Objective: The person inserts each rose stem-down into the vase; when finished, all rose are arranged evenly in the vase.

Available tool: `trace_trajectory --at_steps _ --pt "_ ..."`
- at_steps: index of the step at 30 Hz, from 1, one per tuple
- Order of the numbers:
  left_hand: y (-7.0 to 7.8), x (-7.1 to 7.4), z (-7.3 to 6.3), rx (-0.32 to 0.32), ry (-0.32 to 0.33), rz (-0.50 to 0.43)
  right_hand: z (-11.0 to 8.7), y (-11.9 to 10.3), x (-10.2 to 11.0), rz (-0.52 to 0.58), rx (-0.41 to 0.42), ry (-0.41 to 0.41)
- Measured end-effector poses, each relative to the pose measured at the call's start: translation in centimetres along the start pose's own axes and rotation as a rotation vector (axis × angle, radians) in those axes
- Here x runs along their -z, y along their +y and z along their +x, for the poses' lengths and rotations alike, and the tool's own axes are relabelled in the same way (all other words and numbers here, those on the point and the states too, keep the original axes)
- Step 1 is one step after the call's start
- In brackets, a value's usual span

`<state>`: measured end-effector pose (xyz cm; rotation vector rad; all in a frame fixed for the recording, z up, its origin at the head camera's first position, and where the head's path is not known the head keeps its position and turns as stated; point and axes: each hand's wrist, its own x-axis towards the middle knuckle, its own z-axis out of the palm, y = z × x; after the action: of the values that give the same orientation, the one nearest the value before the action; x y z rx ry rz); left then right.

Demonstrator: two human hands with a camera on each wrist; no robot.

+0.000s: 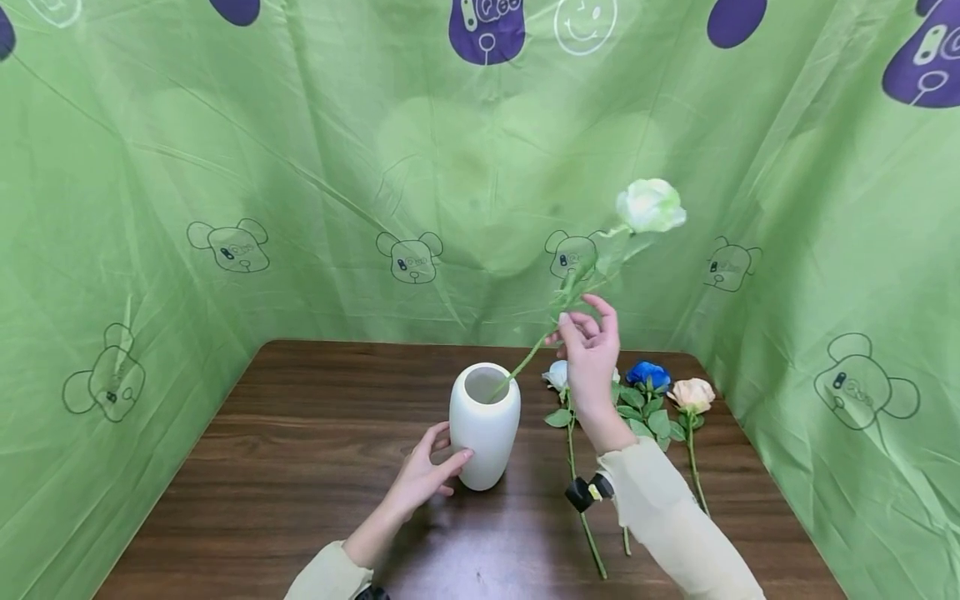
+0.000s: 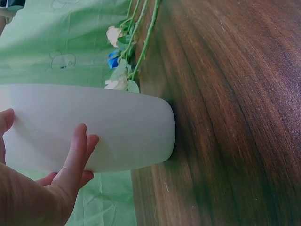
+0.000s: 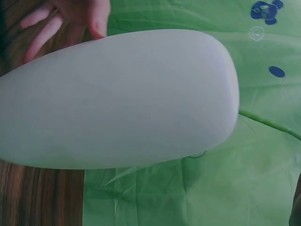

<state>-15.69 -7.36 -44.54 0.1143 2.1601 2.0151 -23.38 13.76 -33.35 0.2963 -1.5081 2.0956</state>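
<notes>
A white vase [image 1: 487, 442] stands upright on the wooden table. My left hand [image 1: 423, 475] holds its lower left side, thumb across the front and fingers around the side; the left wrist view shows these fingers [image 2: 77, 150] against the wall. Above and right of the vase, my right hand [image 1: 592, 362] pinches the green stem of a white rose [image 1: 651, 206] between thumb and fingers. The bloom leans up to the right, and the stem's lower end is inside the vase's mouth. In the right wrist view the stem [image 3: 268, 123] shows beyond the rim; the vase hides its end.
On the table's right side lie a pale white rose [image 1: 557, 375], a blue rose [image 1: 648, 377] and a peach rose [image 1: 692, 395], stems towards the near edge. My right forearm partly covers them. A green printed curtain [image 1: 337, 167] surrounds the wooden table [image 1: 300, 433] at the back and sides.
</notes>
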Motion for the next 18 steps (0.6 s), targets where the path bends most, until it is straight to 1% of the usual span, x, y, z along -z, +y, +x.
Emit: trace_trajectory --at_steps 3,6,8,11,14,16,18 --pt "0.0 0.0 0.0 0.000 -0.002 0.001 -0.4 0.1 -0.7 -0.057 0.025 -0.133" --pt "0.0 0.0 0.0 0.000 -0.003 0.001 -1.0 -0.1 -1.2 -0.104 0.030 -0.259" --pt "0.0 0.1 0.0 -0.001 -0.004 0.000 -1.5 -0.3 -1.5 -0.161 0.031 -0.348" --pt "0.0 0.1 0.0 0.000 -0.003 0.000 -2.3 -0.7 -1.8 -0.288 0.051 -0.475" --pt "0.0 0.1 0.0 0.004 -0.003 0.003 -3.0 -1.0 -2.1 -0.411 0.069 -0.567" --pt "0.0 0.1 0.1 0.007 -0.002 0.006 -3.3 -1.0 -2.2 -0.485 0.097 -0.617" --pt "0.1 0.1 0.1 0.008 -0.003 0.007 -3.4 0.0 -1.9 -0.540 0.115 -0.660"
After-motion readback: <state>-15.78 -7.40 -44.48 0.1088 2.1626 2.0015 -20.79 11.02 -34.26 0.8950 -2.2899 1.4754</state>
